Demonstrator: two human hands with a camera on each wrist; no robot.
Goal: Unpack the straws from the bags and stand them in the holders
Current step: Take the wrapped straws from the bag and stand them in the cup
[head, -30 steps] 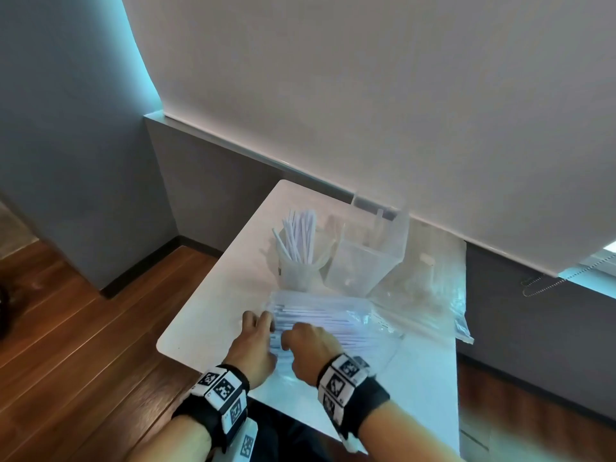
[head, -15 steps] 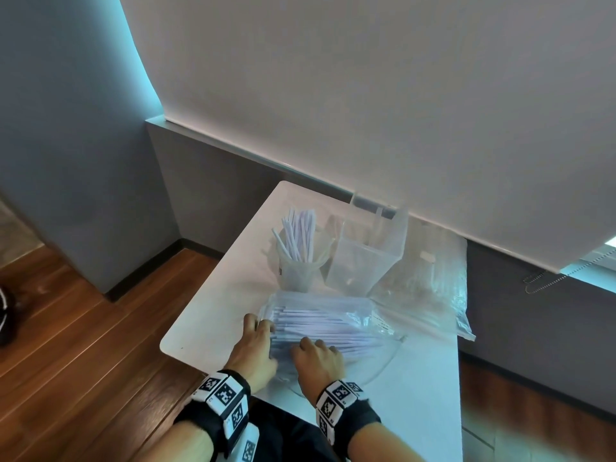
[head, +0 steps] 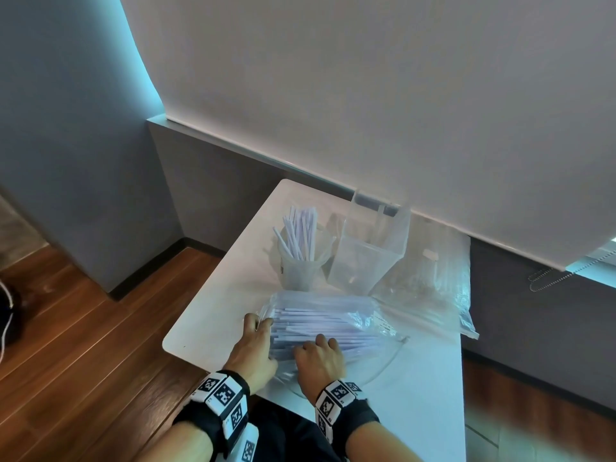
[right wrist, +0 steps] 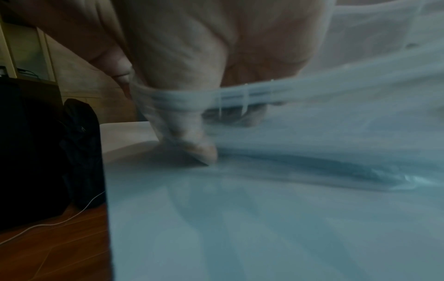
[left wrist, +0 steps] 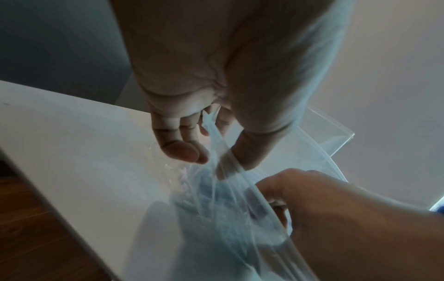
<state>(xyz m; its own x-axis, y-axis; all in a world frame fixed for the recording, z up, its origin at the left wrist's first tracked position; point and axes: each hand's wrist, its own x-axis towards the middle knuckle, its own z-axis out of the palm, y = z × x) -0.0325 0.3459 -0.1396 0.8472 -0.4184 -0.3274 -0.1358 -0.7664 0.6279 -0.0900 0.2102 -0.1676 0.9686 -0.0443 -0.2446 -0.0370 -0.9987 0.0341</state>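
A clear zip bag (head: 353, 311) full of white straws (head: 316, 323) lies across the near part of the white table (head: 213, 315). My left hand (head: 258, 328) pinches the bag's rim at its left end, thumb against fingers (left wrist: 182, 150). Just to the right, my right hand (head: 320, 351) grips the opposite rim, with the zip strip (right wrist: 240, 95) wrapped over its thumb and fingers. The bag's mouth gapes in a wide loop toward me. Behind the bag stand a round clear cup (head: 298, 271) holding several straws (head: 301, 235) and a square clear holder (head: 363, 261).
A second clear bag (head: 430, 288) lies at the back right against the wall. The table's left edge drops to a wooden floor (head: 83, 345). A dark backpack (right wrist: 79, 152) and a white cable (right wrist: 48, 224) are on the floor.
Both hands have drawn back toward me and apart, the right one more. The bag's mouth, closed a second ago, now stands pulled open.
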